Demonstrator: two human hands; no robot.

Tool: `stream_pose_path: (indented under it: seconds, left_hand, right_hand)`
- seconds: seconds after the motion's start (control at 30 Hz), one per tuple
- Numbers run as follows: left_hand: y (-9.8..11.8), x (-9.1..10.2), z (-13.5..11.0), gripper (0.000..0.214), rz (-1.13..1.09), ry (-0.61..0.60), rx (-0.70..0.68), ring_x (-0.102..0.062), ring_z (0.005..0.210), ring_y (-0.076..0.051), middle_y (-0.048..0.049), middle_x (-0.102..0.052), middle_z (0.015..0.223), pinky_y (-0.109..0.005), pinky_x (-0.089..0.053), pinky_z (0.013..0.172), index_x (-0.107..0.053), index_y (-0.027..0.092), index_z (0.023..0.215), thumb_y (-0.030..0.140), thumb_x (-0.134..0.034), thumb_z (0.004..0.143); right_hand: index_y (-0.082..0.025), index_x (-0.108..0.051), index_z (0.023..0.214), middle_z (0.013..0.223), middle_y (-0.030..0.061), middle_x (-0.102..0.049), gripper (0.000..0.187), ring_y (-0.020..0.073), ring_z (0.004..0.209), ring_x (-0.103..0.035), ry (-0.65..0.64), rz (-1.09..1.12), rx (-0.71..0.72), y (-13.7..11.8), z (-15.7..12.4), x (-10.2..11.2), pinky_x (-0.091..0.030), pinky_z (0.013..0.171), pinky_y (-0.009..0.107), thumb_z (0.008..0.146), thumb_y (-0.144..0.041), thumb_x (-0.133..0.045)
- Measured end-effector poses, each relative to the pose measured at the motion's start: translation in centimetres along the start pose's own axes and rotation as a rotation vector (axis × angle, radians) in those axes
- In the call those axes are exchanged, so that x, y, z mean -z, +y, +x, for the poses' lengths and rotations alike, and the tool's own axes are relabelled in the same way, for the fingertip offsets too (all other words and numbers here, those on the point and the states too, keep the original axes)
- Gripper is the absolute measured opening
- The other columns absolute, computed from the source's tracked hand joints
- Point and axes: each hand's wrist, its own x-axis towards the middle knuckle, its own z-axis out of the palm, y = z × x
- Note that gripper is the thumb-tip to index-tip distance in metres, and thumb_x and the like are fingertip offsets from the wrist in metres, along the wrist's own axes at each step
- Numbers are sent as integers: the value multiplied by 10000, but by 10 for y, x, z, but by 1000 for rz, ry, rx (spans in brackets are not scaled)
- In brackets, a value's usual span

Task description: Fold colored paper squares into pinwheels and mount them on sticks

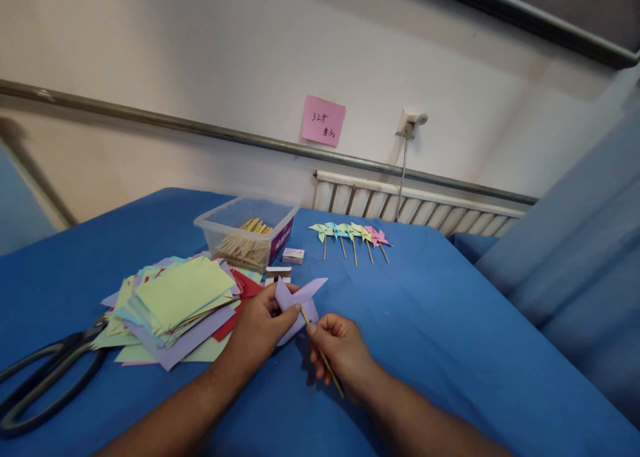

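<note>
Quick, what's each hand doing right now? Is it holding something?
Left hand: closed, holding the purple paper pinwheel.
Right hand: closed, pinching the thin stick.

A paper stack (pixel 185 294), then scissors (pixel 83 342), lie left of the left hand (pixel 263 320). Beyond that hand stands a tub (pixel 281 238) of sticks (pixel 247 240); beyond the right hand (pixel 343 350), pinwheels (pixel 351 232).

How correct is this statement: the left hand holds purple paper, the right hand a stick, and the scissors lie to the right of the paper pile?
Wrong side: in the head view, the scissors lie to the left of the paper pile. The left hand holds purple paper, the right hand a stick.
</note>
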Motion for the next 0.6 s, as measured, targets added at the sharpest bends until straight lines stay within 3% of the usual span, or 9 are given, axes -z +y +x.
stream_pose_path:
  seconds: [0.6]
  left_hand:
    - [2, 1, -1, 387, 37, 39, 3, -635, 660, -196, -35, -705, 782, -298, -482, 623, -602, 157, 1009, 364, -676, 690]
  right_hand:
    - [-200, -437, 687, 441, -72, -537, 506, 61, 275, -428, -17, 6, 3, 1, 1, 0, -255, 273, 167, 642, -647, -669]
